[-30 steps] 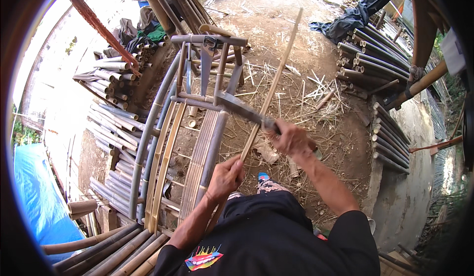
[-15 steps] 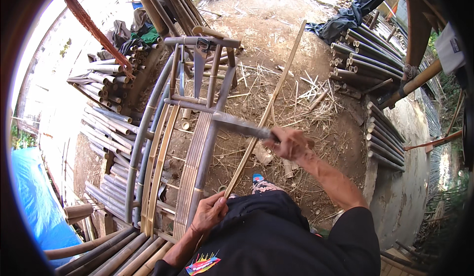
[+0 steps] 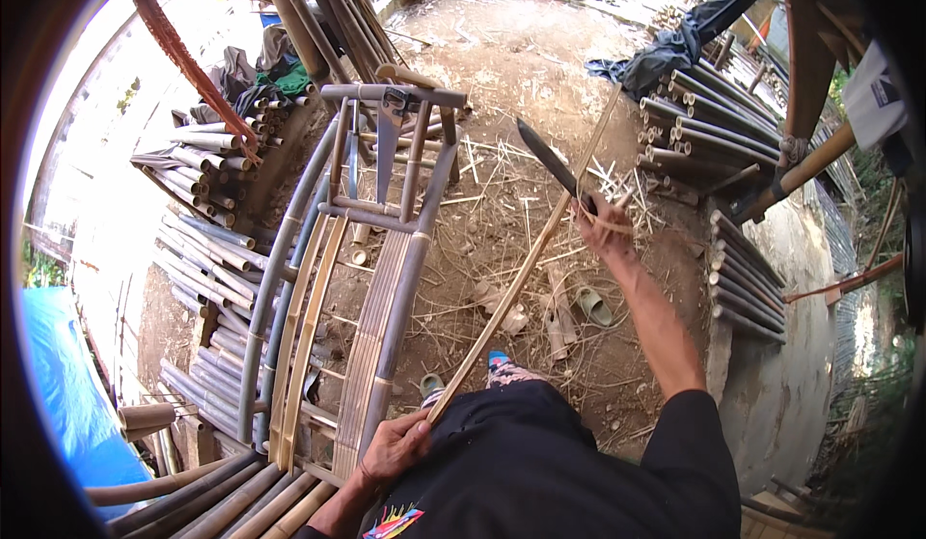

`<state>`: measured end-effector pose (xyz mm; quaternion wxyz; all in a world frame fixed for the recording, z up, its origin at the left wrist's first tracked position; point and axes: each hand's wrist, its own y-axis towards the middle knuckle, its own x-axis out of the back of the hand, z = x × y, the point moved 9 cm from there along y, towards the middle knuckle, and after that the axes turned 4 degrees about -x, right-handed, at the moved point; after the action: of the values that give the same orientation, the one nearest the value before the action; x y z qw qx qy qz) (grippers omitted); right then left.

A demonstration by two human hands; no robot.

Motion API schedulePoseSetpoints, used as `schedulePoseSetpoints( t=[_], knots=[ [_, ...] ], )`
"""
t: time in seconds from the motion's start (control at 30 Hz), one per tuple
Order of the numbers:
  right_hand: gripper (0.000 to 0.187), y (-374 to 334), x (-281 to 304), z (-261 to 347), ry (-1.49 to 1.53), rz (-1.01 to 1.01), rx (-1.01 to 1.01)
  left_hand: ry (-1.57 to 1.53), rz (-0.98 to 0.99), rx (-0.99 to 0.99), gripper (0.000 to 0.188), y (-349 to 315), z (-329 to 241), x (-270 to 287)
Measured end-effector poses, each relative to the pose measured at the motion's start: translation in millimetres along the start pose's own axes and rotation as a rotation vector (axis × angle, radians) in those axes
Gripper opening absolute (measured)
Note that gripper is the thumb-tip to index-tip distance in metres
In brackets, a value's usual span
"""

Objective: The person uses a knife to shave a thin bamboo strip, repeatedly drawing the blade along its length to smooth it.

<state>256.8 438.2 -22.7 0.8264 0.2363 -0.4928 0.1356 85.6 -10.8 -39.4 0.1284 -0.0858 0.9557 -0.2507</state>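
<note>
A long, narrow bamboo strip (image 3: pixel 501 309) slants from my lap up and away to the right. Its near end is gripped in my left hand (image 3: pixel 397 447), fingers closed round it. In my right hand (image 3: pixel 606 228), farther out, is the handle of a machete, with its dark blade (image 3: pixel 548 158) pointing away and to the left. The blade lies against or close beside the strip; contact is hard to tell. Left of the strip stands a bamboo lounge chair frame (image 3: pixel 397 331), partly covered with thin slats (image 3: pixel 371 346). A handsaw (image 3: pixel 387 148) hangs at the frame's far end.
Bamboo poles (image 3: pixel 212 274) are stacked at the left, with more poles (image 3: pixel 719 129) at the right. Shavings and split pieces (image 3: pixel 482 187) litter the dirt floor. A sandal (image 3: pixel 593 304) lies beyond my feet. A blue tarp (image 3: pixel 72 399) spreads at the far left.
My right hand has moved away and right with the machete, from above the chair frame's edge to the strip's far part. The strip's far end has swung slightly right; my left hand has shifted slightly nearer.
</note>
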Motion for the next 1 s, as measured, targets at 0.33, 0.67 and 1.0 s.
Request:
schedulePoseSetpoints(
  t=[0.33,0.67,1.0],
  knots=[
    [0.024,-39,-36,87,1.385,0.148,-0.532,0.398,0.45,-0.313,0.044,65,-54,-21],
    [0.043,-56,14,142,0.216,0.04,0.22,-0.073,-0.042,-0.304,0.03,174,-127,-50],
    [0.071,-19,-8,30,0.085,0.092,0.023,0.14,-0.087,-0.146,0.027,90,-75,-40]
  ],
)
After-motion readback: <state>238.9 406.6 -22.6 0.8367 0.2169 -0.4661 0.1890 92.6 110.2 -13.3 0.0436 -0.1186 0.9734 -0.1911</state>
